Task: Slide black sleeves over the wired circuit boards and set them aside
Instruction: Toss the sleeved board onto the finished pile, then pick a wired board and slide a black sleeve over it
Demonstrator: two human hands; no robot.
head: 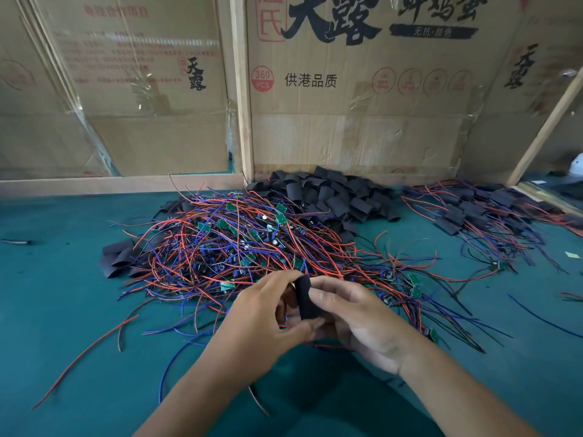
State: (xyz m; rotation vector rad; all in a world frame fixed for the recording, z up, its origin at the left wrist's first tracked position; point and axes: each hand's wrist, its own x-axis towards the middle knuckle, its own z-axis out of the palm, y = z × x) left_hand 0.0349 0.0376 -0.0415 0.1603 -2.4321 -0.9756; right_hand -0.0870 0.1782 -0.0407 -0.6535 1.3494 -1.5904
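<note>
Both hands, left hand and right hand, are pinching one black sleeve, fingers clamped on it. They are hovering above the green bench, near the wired circuit boards.

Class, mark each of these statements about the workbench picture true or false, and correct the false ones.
1. Both hands hold one black sleeve. True: the left hand and right hand grip it together.
2. The table has a red cover. False: it is green.
3. The pile of empty sleeves lies against the cardboard wall. True.
4. The finished, sleeved boards lie on the left. False: they lie on the right.
5. The tangle of wired boards is beyond the hands. True.
</note>
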